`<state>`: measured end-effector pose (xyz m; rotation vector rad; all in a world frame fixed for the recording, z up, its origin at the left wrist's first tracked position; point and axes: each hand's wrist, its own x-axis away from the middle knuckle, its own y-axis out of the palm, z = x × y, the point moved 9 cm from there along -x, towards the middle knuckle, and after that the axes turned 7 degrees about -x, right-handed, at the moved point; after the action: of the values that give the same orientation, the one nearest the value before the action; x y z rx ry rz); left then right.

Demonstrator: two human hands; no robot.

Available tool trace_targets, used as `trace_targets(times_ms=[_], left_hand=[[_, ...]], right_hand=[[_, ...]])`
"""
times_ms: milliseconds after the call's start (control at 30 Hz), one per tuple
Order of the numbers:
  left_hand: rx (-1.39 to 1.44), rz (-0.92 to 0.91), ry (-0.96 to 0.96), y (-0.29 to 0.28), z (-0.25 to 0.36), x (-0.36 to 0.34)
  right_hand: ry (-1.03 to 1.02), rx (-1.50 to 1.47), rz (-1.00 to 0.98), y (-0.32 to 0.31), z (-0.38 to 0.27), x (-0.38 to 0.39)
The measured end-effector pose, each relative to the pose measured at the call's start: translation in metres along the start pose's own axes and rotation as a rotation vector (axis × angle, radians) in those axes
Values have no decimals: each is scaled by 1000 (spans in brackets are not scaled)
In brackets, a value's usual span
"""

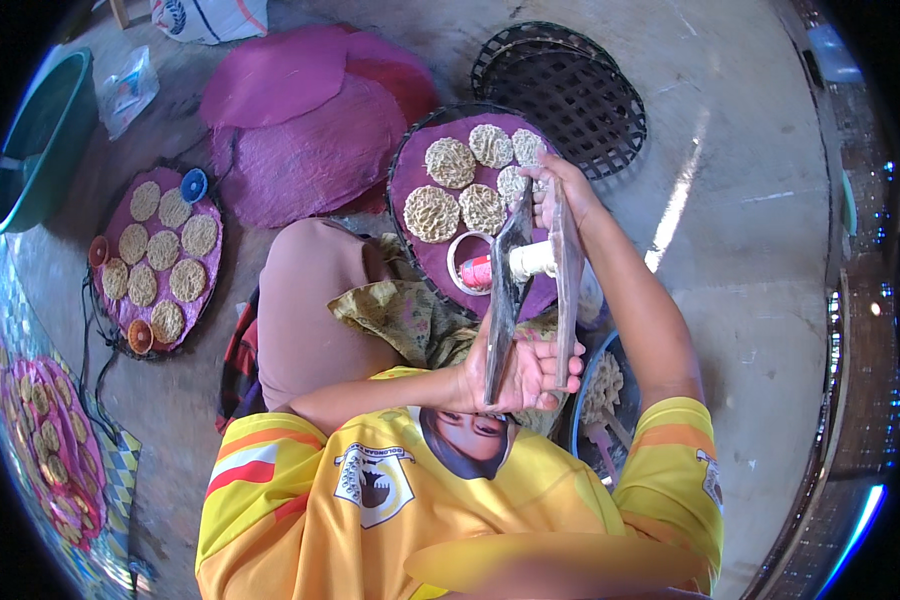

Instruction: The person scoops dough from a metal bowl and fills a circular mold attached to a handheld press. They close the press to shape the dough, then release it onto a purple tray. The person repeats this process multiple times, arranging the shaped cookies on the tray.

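Observation:
Both my hands are on a wooden hand press with two long bars, the dark bar (pixel 507 290) and the greyer bar (pixel 567 280). A white plunger (pixel 533 261) joins them, and a red cylinder (pixel 477 271) sticks out over a white ring (pixel 460 262). My left hand (pixel 518 378) grips the near ends, palm up, fingers reaching across both bars. My right hand (pixel 560 190) is closed round the far ends. Beneath the press lies a round tray (pixel 402 190) lined with purple sheet, bearing several pale noodle-like rounds (pixel 432 213). Part of the tray is hidden by the press and my right hand.
A second tray (pixel 130 235) of rounds stands at left, with a blue ring (pixel 194 186) on its rim. Purple sheets (pixel 310 150) lie behind. Black woven trays (pixel 570 95) are stacked at far right. A green basin (pixel 45 150) is far left; a dough-filled bucket (pixel 602 390) sits by my right side.

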<state>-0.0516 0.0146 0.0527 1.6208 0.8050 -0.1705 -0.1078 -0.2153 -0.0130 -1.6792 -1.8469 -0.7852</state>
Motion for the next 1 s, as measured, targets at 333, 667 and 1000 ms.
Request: trace_targets(times_ms=[333,667,1000], left_hand=[[32,116,-53,-35,25,-16],[109,208,-24,-39,-6,-10],[63,241,-46,-43,23,-6]], right_hand=[[-158,126,177,-10,-39,-2],[-155,209,242,-13,-11,22],[-285,112,191,13,-37,1]])
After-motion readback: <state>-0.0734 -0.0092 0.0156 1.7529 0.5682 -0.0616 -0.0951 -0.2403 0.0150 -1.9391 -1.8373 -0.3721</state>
